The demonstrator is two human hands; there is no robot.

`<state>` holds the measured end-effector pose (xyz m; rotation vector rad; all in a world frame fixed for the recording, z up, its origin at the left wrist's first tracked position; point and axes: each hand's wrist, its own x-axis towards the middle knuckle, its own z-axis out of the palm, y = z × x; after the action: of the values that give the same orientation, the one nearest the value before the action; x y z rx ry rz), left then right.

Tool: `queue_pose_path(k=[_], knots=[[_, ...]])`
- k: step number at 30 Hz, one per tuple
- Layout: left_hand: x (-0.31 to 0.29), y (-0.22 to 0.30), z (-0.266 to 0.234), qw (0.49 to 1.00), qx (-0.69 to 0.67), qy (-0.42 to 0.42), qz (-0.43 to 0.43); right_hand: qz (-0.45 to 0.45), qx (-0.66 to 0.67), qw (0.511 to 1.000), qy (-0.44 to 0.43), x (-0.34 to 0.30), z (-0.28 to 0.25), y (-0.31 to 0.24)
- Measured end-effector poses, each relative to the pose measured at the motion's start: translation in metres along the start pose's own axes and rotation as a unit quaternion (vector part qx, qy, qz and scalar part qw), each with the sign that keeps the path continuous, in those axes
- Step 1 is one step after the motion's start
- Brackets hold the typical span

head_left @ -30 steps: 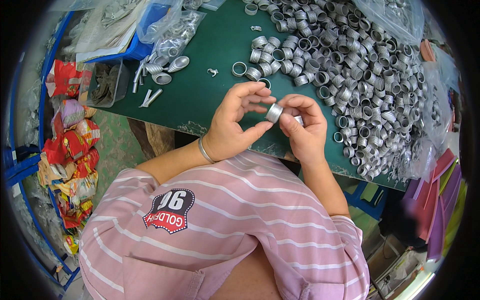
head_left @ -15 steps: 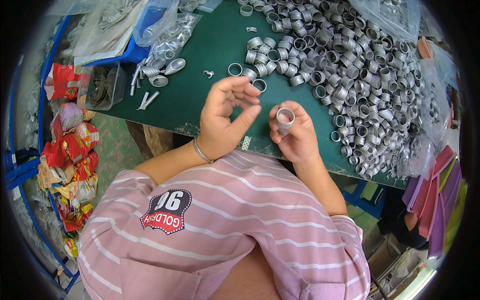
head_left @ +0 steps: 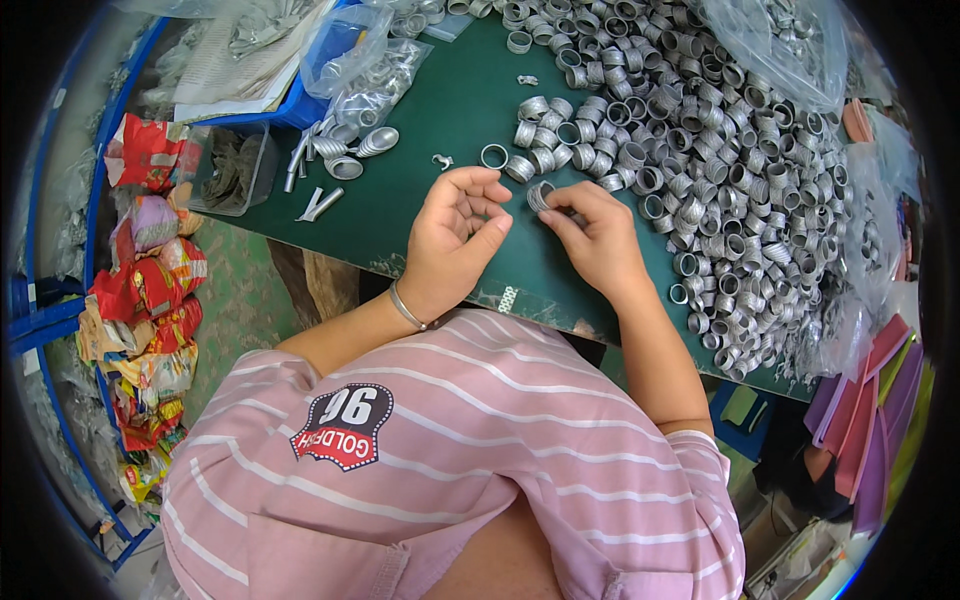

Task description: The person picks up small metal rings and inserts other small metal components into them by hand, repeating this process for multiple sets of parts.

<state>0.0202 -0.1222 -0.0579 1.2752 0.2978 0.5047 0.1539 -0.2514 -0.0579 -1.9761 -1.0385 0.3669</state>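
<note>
My right hand (head_left: 598, 235), palm down over the green tabletop, pinches a short ridged silver metal ring (head_left: 540, 196) between thumb and fingers. Its palm is hidden, so I cannot tell whether anything else is inside it. To its left, my left hand (head_left: 455, 232) is raised over the near part of the table. Its fingers are loosely curled, with a gap to the thumb, and I see nothing between them. Just beyond both hands lies a loose metal ring (head_left: 493, 156), with a small bent metal scrap (head_left: 442, 161) to its left.
A big heap of similar rings (head_left: 700, 170) covers the right of the green table (head_left: 400, 215). Far left are oval-ended metal pieces (head_left: 345, 168), a clear box (head_left: 235, 170) with dark cloth and a blue tray (head_left: 300, 105). Plastic bags (head_left: 790, 50) lie along the heap's edge.
My right hand has moved away from my body and turned palm down. It now grips a ring where a loose one lay. The left hand has barely moved; the whole view has shifted slightly.
</note>
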Motion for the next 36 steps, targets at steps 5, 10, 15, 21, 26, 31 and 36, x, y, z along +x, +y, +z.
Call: queue_pose_path(k=[5, 10, 15, 21, 26, 31, 36], knots=[[0.000, -0.002, 0.007, 0.996, -0.040, -0.040, -0.072, 0.119, 0.276, 0.953, -0.038, -0.020, -0.007, -0.008], [0.003, -0.004, 0.008, 0.995, 0.013, -0.095, -0.020, -0.044, 0.266, 0.963, 0.015, -0.027, -0.002, -0.008], [0.002, 0.001, 0.010, 0.991, 0.081, -0.094, 0.047, 0.198, 0.492, 0.847, 0.025, -0.033, 0.000, -0.008], [0.002, 0.004, 0.009, 0.980, 0.139, -0.141, 0.026, 0.163, 0.438, 0.884, -0.026, -0.033, 0.001, -0.017], [-0.008, 0.004, -0.013, 0.985, -0.047, -0.126, -0.112, -0.046, 0.261, 0.963, -0.053, -0.015, 0.011, -0.031], [-0.031, 0.024, -0.063, 0.985, -0.116, 0.082, -0.100, -0.125, -0.064, 0.989, 0.046, 0.027, 0.021, -0.028], [-0.064, 0.021, -0.152, 0.910, -0.059, 0.410, 0.004, -0.099, -0.191, 0.976, 0.033, 0.032, 0.016, -0.023]])
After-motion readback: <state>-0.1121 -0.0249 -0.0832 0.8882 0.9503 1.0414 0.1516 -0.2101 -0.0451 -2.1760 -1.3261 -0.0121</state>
